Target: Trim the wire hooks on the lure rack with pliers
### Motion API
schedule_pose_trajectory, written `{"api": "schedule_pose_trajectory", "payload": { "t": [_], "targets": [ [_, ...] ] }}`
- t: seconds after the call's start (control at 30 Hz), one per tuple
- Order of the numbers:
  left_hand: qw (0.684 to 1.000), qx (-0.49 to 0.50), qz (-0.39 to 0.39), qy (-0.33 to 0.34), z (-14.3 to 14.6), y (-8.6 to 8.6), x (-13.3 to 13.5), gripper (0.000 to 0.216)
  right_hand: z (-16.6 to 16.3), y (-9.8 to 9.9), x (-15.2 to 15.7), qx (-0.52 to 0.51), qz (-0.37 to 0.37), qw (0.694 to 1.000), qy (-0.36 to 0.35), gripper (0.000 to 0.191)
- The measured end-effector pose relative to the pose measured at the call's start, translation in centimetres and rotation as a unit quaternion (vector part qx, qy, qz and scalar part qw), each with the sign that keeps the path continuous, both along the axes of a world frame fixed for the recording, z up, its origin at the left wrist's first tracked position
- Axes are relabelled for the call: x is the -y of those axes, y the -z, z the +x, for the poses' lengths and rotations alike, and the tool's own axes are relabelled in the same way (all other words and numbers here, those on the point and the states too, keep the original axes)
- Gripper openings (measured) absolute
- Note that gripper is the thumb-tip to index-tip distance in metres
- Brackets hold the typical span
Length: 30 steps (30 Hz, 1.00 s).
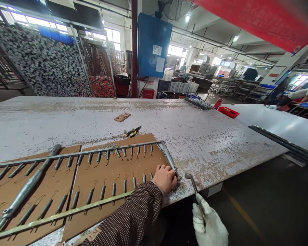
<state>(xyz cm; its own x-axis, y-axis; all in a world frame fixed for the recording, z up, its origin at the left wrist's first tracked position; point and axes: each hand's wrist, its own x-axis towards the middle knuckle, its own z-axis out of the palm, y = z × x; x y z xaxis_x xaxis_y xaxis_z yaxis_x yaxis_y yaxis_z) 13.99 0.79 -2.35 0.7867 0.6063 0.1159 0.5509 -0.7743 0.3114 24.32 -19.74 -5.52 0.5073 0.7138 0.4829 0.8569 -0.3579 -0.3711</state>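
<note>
A long grey metal frame point(133, 146) lies on brown cardboard point(89, 177), with rows of short cylindrical pieces ending in thin wire hooks along both long sides. My left hand point(165, 178), bare below a checked sleeve, has its fingers curled over the frame's right end bar. At the table's front edge, to the right of the frame, my right hand point(210, 225) wears a white glove. It is closed round a dark metal rod tool point(193, 182) with a bent, rounded head, which points up and left over the table edge. The glove hides the tool's lower part.
Black-and-yellow pliers point(133, 132) and a small brown tag point(122, 117) lie beyond the frame on the chipped white table point(195, 150). A red tray point(228, 112) and metal parts point(199, 102) sit at the far right. Long dark bars point(282, 141) overhang the right side.
</note>
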Motion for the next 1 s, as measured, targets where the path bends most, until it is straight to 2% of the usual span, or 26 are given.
{"api": "schedule_pose_trajectory", "payload": {
  "t": [0.07,0.13,0.27,0.37,0.43,0.53,0.6,0.7,0.87,1.0],
  "targets": [
    [1.0,0.001,-0.002,-0.004,0.0,0.1,0.0,0.023,0.1,0.1,-0.3,0.013,-0.03,0.998,-0.049,0.053],
    [1.0,-0.004,-0.005,-0.004,0.0,0.2,0.0,0.022,0.1,0.2,-0.5,0.013,-0.054,0.997,-0.048,0.051],
    [1.0,-0.002,-0.001,-0.012,0.2,0.3,0.1,0.021,-0.1,0.1,-0.5,0.011,0.002,1.0,0.0,0.044],
    [1.0,-0.001,0.001,-0.02,0.2,0.3,0.1,0.022,-0.3,0.0,-0.5,0.024,-0.012,0.999,-0.04,0.052],
    [1.0,-0.003,0.0,-0.017,0.3,0.2,0.2,0.021,-0.4,-0.1,-0.4,0.023,-0.031,0.998,-0.051,0.051],
    [1.0,0.0,0.003,-0.016,0.3,0.0,0.3,0.021,-0.6,-0.6,-0.2,0.03,0.042,0.999,-0.016,0.041],
    [1.0,0.003,0.006,-0.022,0.3,-0.1,0.3,0.022,-0.7,-0.9,-0.2,0.05,0.07,0.996,-0.021,0.04],
    [1.0,-0.001,-0.003,-0.027,0.3,-0.2,0.4,0.023,-0.8,-1.3,-0.4,0.068,0.023,0.995,-0.067,0.042],
    [1.0,-0.005,0.002,-0.025,0.3,0.0,0.3,0.023,-0.9,-2.1,-0.5,0.029,0.056,0.998,-0.006,0.041],
    [1.0,-0.007,-0.008,-0.023,0.2,0.1,0.1,0.023,-0.6,-2.7,-1.0,0.088,0.026,0.993,-0.076,0.046]
  ]
}}
